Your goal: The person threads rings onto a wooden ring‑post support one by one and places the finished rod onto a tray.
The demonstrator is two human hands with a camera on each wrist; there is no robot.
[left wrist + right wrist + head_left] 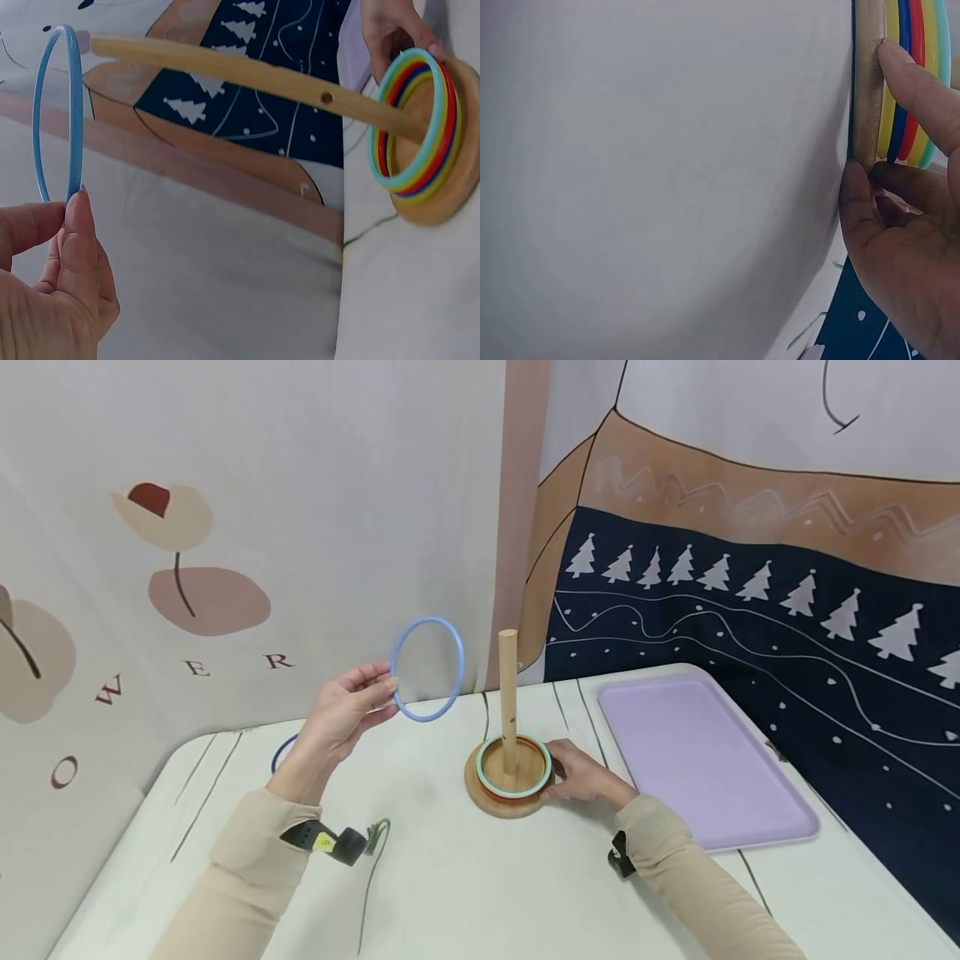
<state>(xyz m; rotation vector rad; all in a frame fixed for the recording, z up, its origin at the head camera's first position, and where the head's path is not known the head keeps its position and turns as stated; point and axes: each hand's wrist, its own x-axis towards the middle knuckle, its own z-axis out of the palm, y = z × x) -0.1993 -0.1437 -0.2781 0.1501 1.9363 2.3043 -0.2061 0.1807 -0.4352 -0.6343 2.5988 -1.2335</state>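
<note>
My left hand [341,714] pinches a light blue ring [462,667] between thumb and fingers, holding it upright in the air left of a wooden post [508,693]. The post rises from a round wooden base [474,787] on the table. Stacked rings lie around its foot: a turquoise ring [943,45] on top, then a yellow ring [931,37], a red ring [918,37], a dark blue ring [904,37] and another yellow ring [891,30]. My right hand [581,774] grips the base's right edge, thumb [911,79] near the rings.
Another blue ring [277,756] lies on the table, partly hidden behind my left wrist. A lilac tray [697,752] is at the right. A thin cable [367,885] runs across the front of the white table [442,885]. Printed cloth hangs behind.
</note>
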